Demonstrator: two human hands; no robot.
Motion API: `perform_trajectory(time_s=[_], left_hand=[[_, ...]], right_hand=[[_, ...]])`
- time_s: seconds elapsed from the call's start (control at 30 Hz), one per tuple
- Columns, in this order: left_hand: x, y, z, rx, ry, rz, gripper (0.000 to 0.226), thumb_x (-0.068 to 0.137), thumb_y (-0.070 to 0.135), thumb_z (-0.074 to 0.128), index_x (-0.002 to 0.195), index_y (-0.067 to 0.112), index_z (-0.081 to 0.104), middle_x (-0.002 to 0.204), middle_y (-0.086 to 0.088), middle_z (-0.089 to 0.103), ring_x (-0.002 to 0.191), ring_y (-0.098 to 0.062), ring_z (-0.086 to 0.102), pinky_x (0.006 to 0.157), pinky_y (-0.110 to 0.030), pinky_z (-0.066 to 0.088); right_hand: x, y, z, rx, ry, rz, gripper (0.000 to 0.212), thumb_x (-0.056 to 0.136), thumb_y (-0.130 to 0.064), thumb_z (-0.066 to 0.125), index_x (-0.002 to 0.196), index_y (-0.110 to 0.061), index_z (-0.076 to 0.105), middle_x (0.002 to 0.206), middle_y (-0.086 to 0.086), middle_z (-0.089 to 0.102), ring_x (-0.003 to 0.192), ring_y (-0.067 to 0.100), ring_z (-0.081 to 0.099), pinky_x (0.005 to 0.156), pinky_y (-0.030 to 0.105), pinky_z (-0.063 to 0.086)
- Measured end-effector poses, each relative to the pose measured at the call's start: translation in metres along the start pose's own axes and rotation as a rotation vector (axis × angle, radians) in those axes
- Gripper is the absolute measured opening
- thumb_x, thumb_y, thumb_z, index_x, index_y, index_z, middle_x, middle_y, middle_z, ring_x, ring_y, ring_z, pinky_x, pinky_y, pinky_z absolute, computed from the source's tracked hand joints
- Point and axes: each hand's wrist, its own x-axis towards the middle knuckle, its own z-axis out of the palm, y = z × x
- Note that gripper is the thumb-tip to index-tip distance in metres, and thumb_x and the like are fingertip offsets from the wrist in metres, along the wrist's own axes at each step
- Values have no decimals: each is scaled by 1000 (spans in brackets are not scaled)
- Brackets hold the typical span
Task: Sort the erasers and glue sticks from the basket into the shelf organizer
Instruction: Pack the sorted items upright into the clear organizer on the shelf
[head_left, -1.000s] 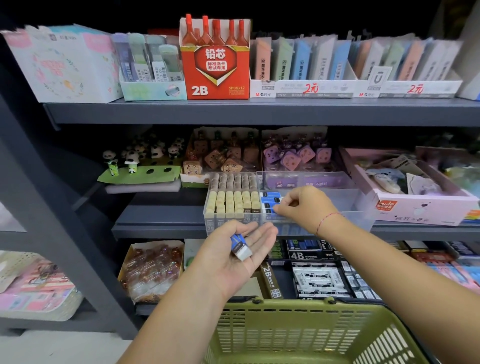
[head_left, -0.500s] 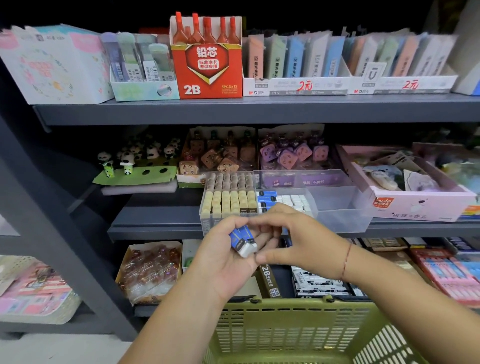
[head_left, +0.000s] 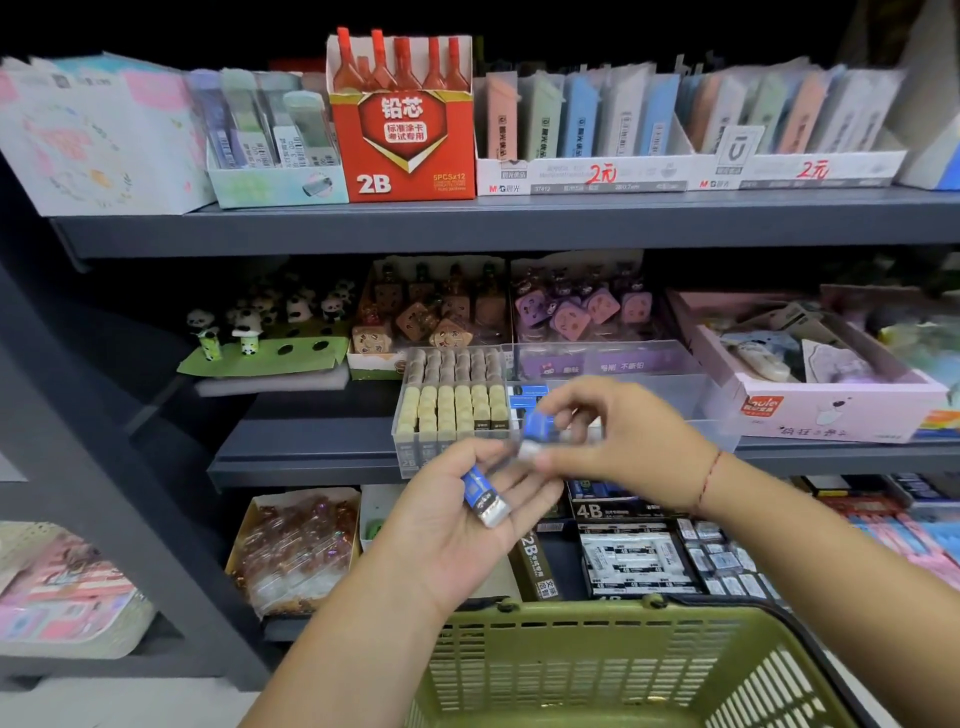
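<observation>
While flat left hand (head_left: 457, 525) bears one eraser (head_left: 485, 499), right hand (head_left: 623, 441) pinches second eraser (head_left: 537, 428) below "2B" box (head_left: 402, 145).

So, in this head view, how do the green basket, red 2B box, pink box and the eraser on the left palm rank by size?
1. The basket, though nearness to the camera inflates it.
2. The pink box.
3. The red 2B box.
4. The eraser, smallest by far.
</observation>
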Motion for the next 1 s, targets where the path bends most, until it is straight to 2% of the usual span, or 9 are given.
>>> perform_trajectory(time_s=[0.1, 0.2, 0.33, 0.47, 0.57, 0.7, 0.83, 0.9, 1.0], left_hand=[[1, 4, -3, -72, 131, 16, 26, 89, 7, 58, 109, -8, 58, 100, -27, 67, 84, -32, 67, 66, -39, 60], [4, 3, -7, -81, 211, -16, 19, 93, 14, 58, 102, -2, 55, 86, -17, 58, 66, -20, 58, 49, -22, 53], [4, 3, -6, -70, 190, -21, 22, 91, 1, 50, 112, -4, 52, 97, -21, 55, 77, -23, 57, 58, -26, 54], [1, 5, -4, -87, 149, -6, 31, 93, -10, 37, 123, -8, 44, 117, -33, 53, 99, -39, 59, 77, -44, 53], [3, 4, -5, -59, 120, -21, 31, 95, -12, 32, 125, -13, 38, 117, -38, 55, 105, -44, 60, 87, -50, 47], [4, 2, -4, -50, 68, -34, 23, 96, -11, 39, 116, -20, 46, 112, -38, 60, 102, -41, 64, 81, -48, 56], [1, 1, -4, 18, 57, -54, 19, 95, -7, 45, 108, -18, 54, 109, -32, 65, 100, -36, 66, 72, -48, 56], [0, 1, -4, 61, 68, -53, 19, 94, -6, 46, 105, -17, 57, 108, -30, 67, 100, -35, 66, 72, -46, 56], [0, 2, -5, 78, 76, -52, 19, 94, -5, 47, 105, -16, 57, 106, -29, 67, 100, -34, 66, 72, -45, 56]], right_hand=[[22, 27, -16, -100, 327, 214, 40, 66, -43, 82, 92, -20, 62, 80, -6, 54, 67, 7, 50, 67, 21, 44], [38, 44, -16, -393, 343, 359, 54, 68, -57, 75, 103, -18, 61, 97, -2, 59, 93, 19, 58, 89, 35, 44], [51, 47, -5, -740, 237, 365, 61, 72, -67, 66, 110, -19, 61, 112, 3, 62, 109, 25, 54, 92, 36, 35], [51, 51, -8, -794, 229, 329, 40, 79, -60, 63, 91, -22, 62, 102, 1, 64, 101, 23, 56, 91, 37, 31], [51, 53, -8, -855, 253, 312, 33, 84, -54, 61, 94, -22, 64, 103, 4, 64, 102, 26, 56, 91, 36, 30], [55, 56, -7, -787, 251, 282, 37, 85, -48, 62, 111, -22, 60, 108, 5, 62, 109, 27, 54, 94, 37, 31], [56, 56, -8, -637, 227, 165, 9, 84, -36, 67, 88, -28, 63, 94, -3, 61, 101, 22, 54, 90, 34, 31], [55, 55, -11, -616, 185, 145, 12, 84, -32, 68, 78, -29, 58, 86, -7, 61, 95, 18, 53, 87, 33, 29], [54, 57, -14, -558, 133, 90, 12, 83, -26, 70, 82, -27, 58, 81, -10, 55, 86, 13, 50, 91, 36, 37]])
